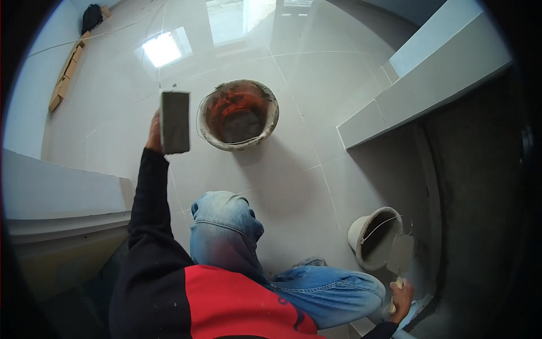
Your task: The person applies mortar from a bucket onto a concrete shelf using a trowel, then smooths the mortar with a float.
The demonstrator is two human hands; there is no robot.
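grey slab [175, 121], orange-stained grey tub [237, 114], off-white pail [361, 234], pale grey floor tiles [293, 175], blue jeans [226, 231]

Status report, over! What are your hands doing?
Left grip shut on float, raised beside mortar bucket. Right grip shut on pale object by white bucket. Knee between them.

**No legible writing in view**

A black printed mark on the red front of the person's top [291, 317], lower centre of the frame, is cut off and cannot be read. The grey block [175, 121] gripped in the left hand [153, 134], upper left, shows a blank face.
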